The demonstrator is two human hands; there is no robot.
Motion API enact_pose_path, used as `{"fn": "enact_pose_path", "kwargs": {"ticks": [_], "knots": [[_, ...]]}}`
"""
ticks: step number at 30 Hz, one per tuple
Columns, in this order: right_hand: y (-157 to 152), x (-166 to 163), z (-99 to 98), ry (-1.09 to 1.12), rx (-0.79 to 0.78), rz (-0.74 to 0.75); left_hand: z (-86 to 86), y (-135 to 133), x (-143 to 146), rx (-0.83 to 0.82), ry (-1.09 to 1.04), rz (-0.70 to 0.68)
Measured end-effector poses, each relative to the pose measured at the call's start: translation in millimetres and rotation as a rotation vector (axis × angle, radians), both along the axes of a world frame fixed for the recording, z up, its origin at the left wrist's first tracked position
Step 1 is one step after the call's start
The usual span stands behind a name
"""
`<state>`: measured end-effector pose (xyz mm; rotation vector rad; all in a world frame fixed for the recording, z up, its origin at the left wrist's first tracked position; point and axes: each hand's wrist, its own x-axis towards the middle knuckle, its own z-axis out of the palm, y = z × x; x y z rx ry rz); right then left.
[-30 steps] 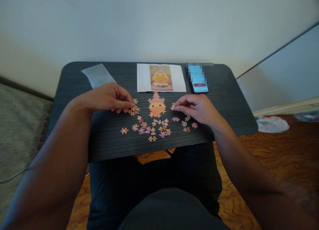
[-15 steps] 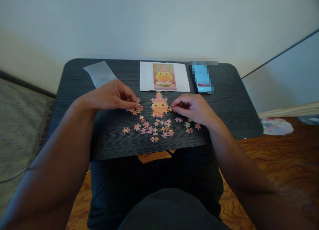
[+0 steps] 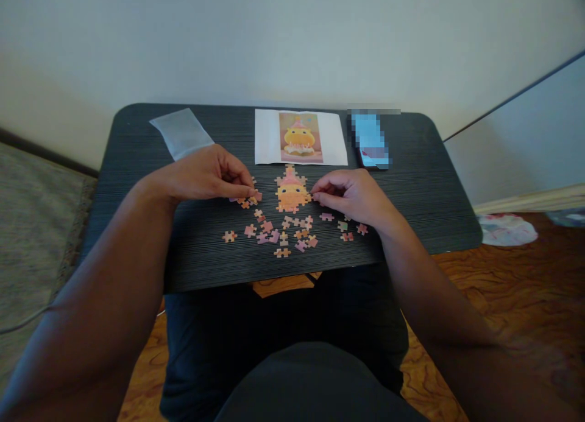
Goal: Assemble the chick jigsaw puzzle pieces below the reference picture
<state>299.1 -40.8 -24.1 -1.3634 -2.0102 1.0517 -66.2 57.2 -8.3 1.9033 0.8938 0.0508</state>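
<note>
A partly joined jigsaw puzzle (image 3: 292, 193) of a yellow animal in a pink hat lies flat mid-table. At its right edge, my right hand (image 3: 350, 196) pinches a small yellow-orange puzzle piece (image 3: 309, 198), which meets or nearly meets the joined part. My left hand (image 3: 212, 175) is closed, thumb against fingers, over a small heap of puzzle pieces (image 3: 245, 203) left of the puzzle. Whether a piece is between those fingertips is hidden. Several loose puzzle pieces (image 3: 274, 235) in pink, purple and orange lie nearer to me, and a green piece (image 3: 342, 226) lies at the right.
Behind the puzzle lies a white sheet with a printed picture (image 3: 300, 137) of the same animal with a cake. A phone (image 3: 370, 142) is at the back right, a translucent bag (image 3: 183, 133) at the back left. The dark table (image 3: 425, 184) stands against a wall.
My right hand has brought its puzzle piece very slightly in against the puzzle's right edge. The left hand stays at the heap. The whole view has shifted a little.
</note>
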Motion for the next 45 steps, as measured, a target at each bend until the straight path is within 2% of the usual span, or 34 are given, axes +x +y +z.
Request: {"fn": "enact_pose_path", "kwargs": {"ticks": [18, 23, 28, 32, 36, 38, 41, 43, 45], "knots": [[-3, -2, 1.3, -0.036, 0.058, -0.020, 2.4, -1, 2, 0.001, -0.008, -0.009], [-4, -1, 0.7, -0.065, 0.133, 0.007, 5.9, -4, 3, -0.012, 0.000, -0.008], [-7, 3, 0.2, -0.099, 0.200, 0.040, 10.2, -7, -2, 0.001, 0.030, -0.091], [-7, 5, -0.4, -0.110, 0.185, 0.069, 10.3, -4, -11, -0.047, 0.150, -0.146], [-6, 5, -1.9, -0.154, 0.234, 0.093, 12.5, 0, -20, -0.083, 0.209, -0.177], [-6, 5, -2.9, -0.160, 0.233, 0.092, 15.1, -1, -19, -0.031, 0.176, -0.165], [-5, 5, -4.3, -0.173, 0.217, 0.091, 17.4, -10, -4, 0.136, 0.005, -0.016], [-4, 5, -5.1, -0.175, 0.213, 0.087, 14.9, -18, 13, 0.374, -0.163, 0.097], [-4, 6, -5.7, -0.164, 0.215, 0.087, 8.8, -26, 31, 0.636, -0.246, 0.027]]}}
